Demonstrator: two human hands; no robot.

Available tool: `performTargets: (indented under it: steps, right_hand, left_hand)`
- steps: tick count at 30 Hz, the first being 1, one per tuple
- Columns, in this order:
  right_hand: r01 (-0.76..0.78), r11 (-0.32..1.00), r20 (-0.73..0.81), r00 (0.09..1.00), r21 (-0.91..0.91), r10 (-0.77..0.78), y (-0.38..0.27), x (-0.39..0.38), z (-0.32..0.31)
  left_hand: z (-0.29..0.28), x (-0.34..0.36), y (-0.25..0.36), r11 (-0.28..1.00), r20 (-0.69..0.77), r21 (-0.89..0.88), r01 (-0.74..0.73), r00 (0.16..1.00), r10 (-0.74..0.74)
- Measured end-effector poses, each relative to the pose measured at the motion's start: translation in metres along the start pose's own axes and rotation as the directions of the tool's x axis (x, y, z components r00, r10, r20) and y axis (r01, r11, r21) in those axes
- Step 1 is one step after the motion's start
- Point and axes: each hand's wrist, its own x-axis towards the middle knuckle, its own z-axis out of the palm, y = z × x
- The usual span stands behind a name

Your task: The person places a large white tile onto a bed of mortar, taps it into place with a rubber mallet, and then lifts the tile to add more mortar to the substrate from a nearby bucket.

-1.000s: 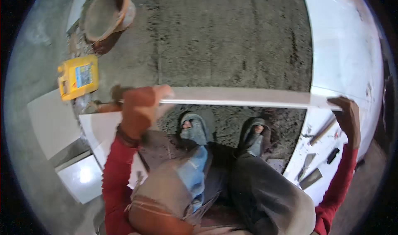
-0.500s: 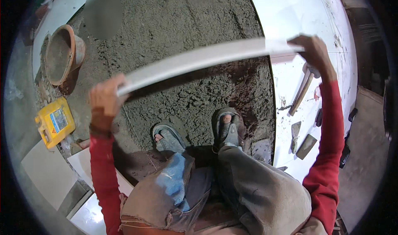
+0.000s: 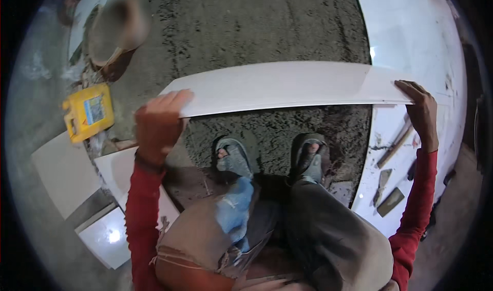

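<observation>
"Where's the white slab?"
"Mostly over the grey mortar, left hand and right hand at opposite ends, fingers closed on its edges."
"How to handle it?"
"Move both ends together; avoid twisting."

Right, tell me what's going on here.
A person holds a white tile by its ends, left hand on one, right hand on the other. In this view it crosses the grey mortar beyond their feet; whether it touches the mortar, I can't tell. A yellow jug is off left; tools lie on the white floor at right.
</observation>
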Motion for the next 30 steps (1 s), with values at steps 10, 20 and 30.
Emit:
performTargets:
  steps: [10,20,30]
  right_hand:
    - [-0.14,0.989,0.267,0.956,0.042,0.124,-0.019,-0.009,-0.015]
    - [-0.076,0.995,0.295,0.954,0.07,0.052,-0.018,0.001,-0.017]
    - [-0.074,0.961,0.016,0.997,-0.267,0.082,0.101,0.205,0.008]
  left_hand:
    - [0.003,-0.021,-0.007,0.974,0.152,-0.221,0.044,0.988,-0.01]
    - [0.004,-0.005,-0.011,0.974,0.097,-0.227,-0.023,0.994,0.046]
    - [0.004,0.194,-0.129,0.993,-0.019,0.069,0.1,0.995,-0.099]
